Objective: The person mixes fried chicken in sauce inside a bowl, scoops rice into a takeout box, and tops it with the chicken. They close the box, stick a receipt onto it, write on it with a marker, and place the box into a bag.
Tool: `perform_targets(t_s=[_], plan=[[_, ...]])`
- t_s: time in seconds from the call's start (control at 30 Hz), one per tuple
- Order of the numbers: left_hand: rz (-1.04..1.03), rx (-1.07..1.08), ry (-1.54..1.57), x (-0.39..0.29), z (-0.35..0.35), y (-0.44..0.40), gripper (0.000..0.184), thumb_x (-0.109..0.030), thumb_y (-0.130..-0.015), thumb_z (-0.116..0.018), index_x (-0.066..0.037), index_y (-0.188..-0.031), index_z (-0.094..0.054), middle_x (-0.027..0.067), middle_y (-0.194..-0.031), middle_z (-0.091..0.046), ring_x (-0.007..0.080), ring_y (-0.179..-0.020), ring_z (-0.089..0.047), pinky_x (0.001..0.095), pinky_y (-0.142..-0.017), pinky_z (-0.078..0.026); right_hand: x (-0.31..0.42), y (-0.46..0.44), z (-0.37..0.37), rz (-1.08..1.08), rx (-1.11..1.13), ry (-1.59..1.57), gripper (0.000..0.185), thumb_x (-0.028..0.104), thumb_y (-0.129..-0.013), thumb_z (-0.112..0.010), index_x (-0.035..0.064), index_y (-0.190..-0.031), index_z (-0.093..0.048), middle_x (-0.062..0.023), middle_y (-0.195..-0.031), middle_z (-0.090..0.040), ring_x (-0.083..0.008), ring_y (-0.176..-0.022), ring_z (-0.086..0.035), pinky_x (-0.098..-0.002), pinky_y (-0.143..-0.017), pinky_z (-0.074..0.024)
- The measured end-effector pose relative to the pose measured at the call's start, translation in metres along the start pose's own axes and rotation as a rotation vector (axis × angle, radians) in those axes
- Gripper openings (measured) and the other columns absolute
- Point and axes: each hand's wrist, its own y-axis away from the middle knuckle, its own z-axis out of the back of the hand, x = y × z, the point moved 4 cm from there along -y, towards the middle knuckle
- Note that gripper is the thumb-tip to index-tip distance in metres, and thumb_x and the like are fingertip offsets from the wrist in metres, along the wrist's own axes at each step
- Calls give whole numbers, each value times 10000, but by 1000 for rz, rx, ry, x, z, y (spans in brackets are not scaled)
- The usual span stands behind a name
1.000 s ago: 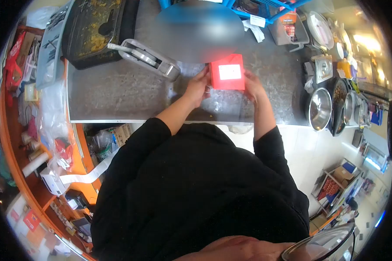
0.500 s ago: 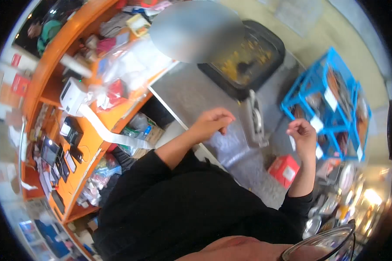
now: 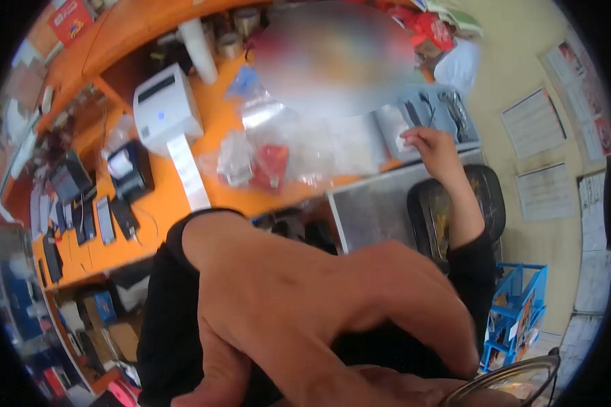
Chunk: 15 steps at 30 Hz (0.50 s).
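My left hand is raised very close to the camera and fills the lower middle of the view. Its fingers are apart and bent, with nothing seen in them. Farther off, my right hand reaches over the near edge of a grey-blue tray, thumb and fingers pinched together. At its fingertips is a small white scrap, too blurred to tell its material. Dark slim items and a clear-wrapped packet lie in the tray.
A label printer with a paper strip stands on the orange desk. Clear plastic bags and a red packet lie nearby. A black pan and blue basket rack are at right.
The view has turned left toward the desk. My left hand has come up close to the camera. My right hand has moved from beside the blue rack to the grey-blue tray.
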Motion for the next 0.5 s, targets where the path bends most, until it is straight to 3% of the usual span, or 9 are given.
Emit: perform_targets(t_s=[0.1, 0.17, 0.2, 0.27, 0.33, 0.37, 0.4, 0.43, 0.5], plan=[[129, -141, -125, -22, 73, 18, 1177, -821, -653, -433, 27, -1421, -155, 198, -1233, -457, 317, -1164, -474, 401, -981, -367, -33, -95, 3, 26, -174, 203, 241, 29, -850, -512, 59, -1020, -680, -177, -909, -680, -314, -867, -661, -372, -764, -507], [385, -343, -246, -32, 128, 53, 1300, -897, -622, -402, 33, -1476, -93, 216, -1282, -437, 338, -1217, -461, 416, -1020, -353, -55, -151, 12, -22, -313, 317, 238, 51, -852, -517, 75, -1032, -672, -191, -921, -672, -356, -885, -649, -409, -776, -506], [609, -487, -287, -47, 156, 77, 1256, -874, -645, -423, -9, -1492, -89, 200, -1268, -460, 327, -1204, -478, 415, -1033, -349, -70, -177, 20, -46, -373, 370, 210, 84, -862, -541, 83, -1031, -666, -199, -923, -667, -372, -894, -643, -427, -781, -503], [520, -443, -243, -54, 194, 113, 951, -727, -843, -381, -51, -1485, -195, 175, -1164, -538, 293, -1141, -530, 439, -1011, -379, -105, -230, 38, -121, -444, 492, 267, 190, -844, -614, 79, -1085, -634, -215, -960, -660, -397, -910, -634, -477, -785, -496], [555, -583, -227, -70, 213, 152, 877, -710, -843, -403, -81, -1445, -296, 159, -1117, -552, 297, -1122, -545, 470, -999, -407, -145, -278, 61, -86, -521, 606, 401, 248, -795, -669, 57, -1140, -595, -228, -971, -656, -416, -906, -630, -492, -778, -499], [559, -672, -235, -78, 218, 168, 842, -701, -843, -414, -97, -1425, -347, 151, -1094, -559, 299, -1112, -552, 485, -993, -421, -138, -294, 70, -287, -490, 630, 511, 263, -733, -720, 40, -1166, -567, -223, -975, -658, -419, -923, -625, -476, -808, -503], [557, -731, -268, -84, 221, 181, 830, -687, -857, -417, -87, -1425, -343, 149, -1117, -550, 289, -1119, -545, 470, -996, -414, -154, -313, 79, -196, -576, 689, 371, 306, -748, -669, 76, -1034, -619, -219, -902, -667, -404, -860, -644, -500, -741, -511], [563, -784, -297, -89, 225, 191, 817, -673, -870, -420, -77, -1424, -340, 148, -1139, -541, 280, -1126, -539, 455, -999, -408, -134, -315, 81, 118, -629, 763, 401, 323, -714, -705, 45, -993, -626, -224, -916, -669, -398, -864, -650, -495, -747, -519], [570, -868, -323, -96, 226, 202, 795, -650, -885, -432, -70, -1420, -342, 143, -1163, -531, 267, -1132, -532, 436, -1001, -403, -205, -342, 95, -53, -648, 792, 379, 325, -763, -672, 29, -996, -640, -224, -956, -668, -382, -922, -646, -483, -773, -522]])
